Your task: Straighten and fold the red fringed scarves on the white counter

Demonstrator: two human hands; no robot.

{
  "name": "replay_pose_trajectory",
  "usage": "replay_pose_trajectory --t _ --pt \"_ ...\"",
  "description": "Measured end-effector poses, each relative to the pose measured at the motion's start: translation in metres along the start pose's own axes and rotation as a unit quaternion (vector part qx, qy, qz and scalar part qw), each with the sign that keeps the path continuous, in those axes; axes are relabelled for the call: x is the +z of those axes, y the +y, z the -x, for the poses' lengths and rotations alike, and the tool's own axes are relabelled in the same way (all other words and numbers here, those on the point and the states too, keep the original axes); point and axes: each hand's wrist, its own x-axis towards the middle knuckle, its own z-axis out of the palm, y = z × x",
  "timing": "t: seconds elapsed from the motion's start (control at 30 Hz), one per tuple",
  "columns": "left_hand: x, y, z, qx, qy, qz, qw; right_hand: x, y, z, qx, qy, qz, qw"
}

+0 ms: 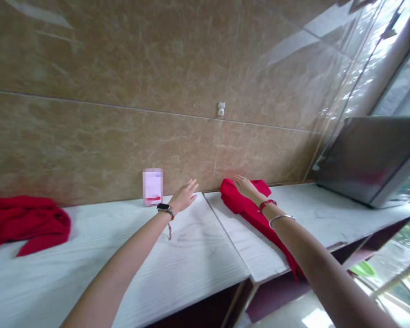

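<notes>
Stretched out above the white worktop, my left hand (183, 196) holds nothing, and its fingers are extended near the wall. A dark watch (164, 207) is on that wrist. My right hand (248, 187) lies over a folded red cloth garment (239, 205), fingers straight; whether the palm presses on it is hard to tell. The garment runs from the wall to the front edge, where its end hangs over. Another red cloth (37, 223) lies crumpled at the far left, apart from both hands.
A phone (152, 187) leans against the brown tiled wall (105, 150) just left of my left hand. At the right end of the white worktop (198, 246) stands a large grey metal box (372, 159) beside a window. A seam crosses the worktop, and open shelves show below.
</notes>
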Motion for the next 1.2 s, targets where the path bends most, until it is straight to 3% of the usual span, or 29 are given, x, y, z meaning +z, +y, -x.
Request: replay_pose_trajectory --t 0.17,0.27,0.33,0.5,0.63,0.97,1.1,1.2 --pt "0.055 0.055 -0.123 0.055 -0.030 0.018 0.998 0.025 0.084 -0.009 -0.007 -0.053 0.048 0.997" --pt "0.086 0.075 -0.167 0.072 -0.054 0.028 0.996 0.050 0.114 -0.019 -0.016 -0.092 0.062 0.994" --pt "0.106 0.080 -0.183 0.069 -0.074 0.036 0.994 0.067 0.129 -0.026 -0.025 -0.126 0.062 0.990" --pt "0.144 0.073 -0.179 0.029 -0.125 0.054 0.990 0.100 0.159 -0.031 -0.024 -0.187 0.059 0.980" --pt "0.154 0.065 -0.162 -0.001 -0.119 0.062 0.991 0.116 0.179 -0.028 -0.016 -0.186 0.070 0.980" --pt "0.145 0.071 -0.163 -0.012 -0.151 0.060 0.987 0.123 0.183 -0.026 0.005 -0.165 0.077 0.983" --pt "0.126 0.067 -0.156 -0.041 -0.157 0.080 0.983 0.112 0.178 -0.026 0.028 -0.138 0.082 0.987" --pt "0.105 0.061 -0.141 -0.030 -0.152 0.057 0.986 0.092 0.167 -0.028 0.025 -0.106 0.066 0.992"
